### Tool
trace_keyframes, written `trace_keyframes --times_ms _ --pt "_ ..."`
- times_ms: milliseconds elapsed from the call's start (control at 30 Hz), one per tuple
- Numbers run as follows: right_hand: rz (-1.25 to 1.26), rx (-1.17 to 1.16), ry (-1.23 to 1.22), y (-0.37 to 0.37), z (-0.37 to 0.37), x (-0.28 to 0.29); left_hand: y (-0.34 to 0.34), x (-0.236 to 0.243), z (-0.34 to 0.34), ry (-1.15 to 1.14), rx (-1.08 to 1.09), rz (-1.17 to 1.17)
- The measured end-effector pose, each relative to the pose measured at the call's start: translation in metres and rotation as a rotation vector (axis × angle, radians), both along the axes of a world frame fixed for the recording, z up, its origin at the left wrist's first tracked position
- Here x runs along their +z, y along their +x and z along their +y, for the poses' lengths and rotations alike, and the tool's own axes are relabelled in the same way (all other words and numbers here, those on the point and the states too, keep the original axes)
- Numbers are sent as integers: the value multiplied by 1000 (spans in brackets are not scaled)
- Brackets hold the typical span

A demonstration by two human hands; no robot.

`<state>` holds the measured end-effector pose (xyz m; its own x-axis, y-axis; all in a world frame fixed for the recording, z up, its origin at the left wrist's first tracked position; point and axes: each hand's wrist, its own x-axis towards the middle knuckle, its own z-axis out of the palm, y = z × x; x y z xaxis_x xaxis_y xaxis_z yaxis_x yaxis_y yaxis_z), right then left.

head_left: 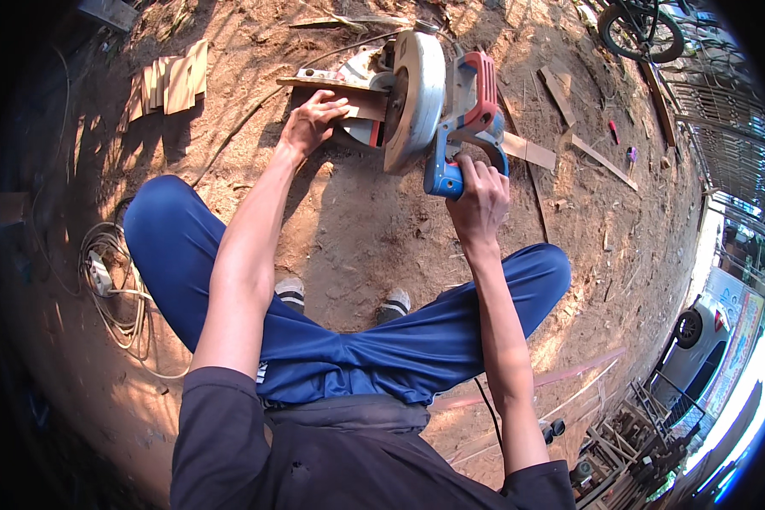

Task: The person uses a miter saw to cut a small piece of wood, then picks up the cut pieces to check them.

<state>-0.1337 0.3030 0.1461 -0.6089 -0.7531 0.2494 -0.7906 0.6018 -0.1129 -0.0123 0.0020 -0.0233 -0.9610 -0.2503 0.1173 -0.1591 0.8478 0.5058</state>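
Observation:
A chop saw (pixel 412 102) with a pale round blade guard, red carry handle and blue trigger handle sits on the dirt ahead of me. My right hand (pixel 480 191) is closed round the blue handle (pixel 441 177). At the saw's left side, my left hand (pixel 313 121) presses with bent fingers on a dark brown board (pixel 364 105) lying across the saw bed, beside a lighter wooden strip. The guard hides the blade and the board's far end.
Short cut boards (pixel 170 78) lie at upper left, offcuts (pixel 603 161) and a red tool (pixel 613 132) at right, and a coiled cable with a socket strip (pixel 99 274) by my left knee. Beyond are a bicycle (pixel 642 34), a car (pixel 693 357) and scrap wood (pixel 620 450).

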Motion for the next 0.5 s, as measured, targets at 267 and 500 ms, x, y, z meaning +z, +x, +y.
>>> trace_keyframes --times_ms 267,500 --pt "30 17 -33 1 -2 1 -1 -3 -4 -43 -21 97" --pt "41 2 -14 1 -2 0 -3 0 -5 65 48 212"
